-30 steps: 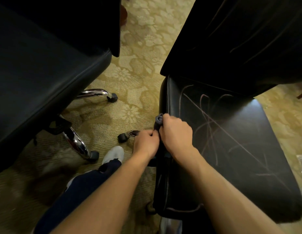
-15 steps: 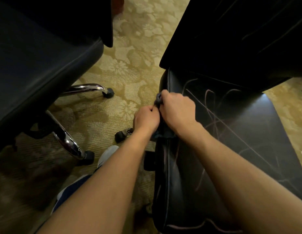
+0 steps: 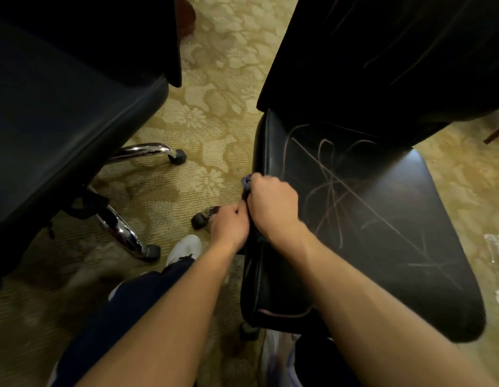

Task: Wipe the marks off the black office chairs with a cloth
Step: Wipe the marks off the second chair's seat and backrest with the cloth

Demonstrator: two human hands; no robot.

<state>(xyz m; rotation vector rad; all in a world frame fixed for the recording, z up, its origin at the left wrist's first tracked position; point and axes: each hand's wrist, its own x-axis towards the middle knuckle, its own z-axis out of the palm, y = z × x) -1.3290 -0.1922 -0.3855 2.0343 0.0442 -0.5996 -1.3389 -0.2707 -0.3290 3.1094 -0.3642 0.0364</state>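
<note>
- Cloth (image 3: 246, 182), a dark wad, pinched in the fisted right hand (image 3: 273, 208) at the left edge of the marked chair seat (image 3: 382, 236); likely bunched for firmer rubbing.
- Left hand (image 3: 230, 226) closed just beside it, seemingly tugging the cloth's lower end; contact hidden.
- Beyond the grip: pale scribbles (image 3: 332, 191) unwiped.
- Farther left: second chair (image 3: 61, 129), marks indiscernible.

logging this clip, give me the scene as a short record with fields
setting: patterned carpet, two black office chairs
right chair seat: covered in pale scribbled marks
left chair seat: no marks visible
cloth: dark, bunched, at the marked seat's left edge
right hand: closed on the cloth
left hand: closed beside it, apparently on the cloth too
progress: marks not yet wiped off
</note>
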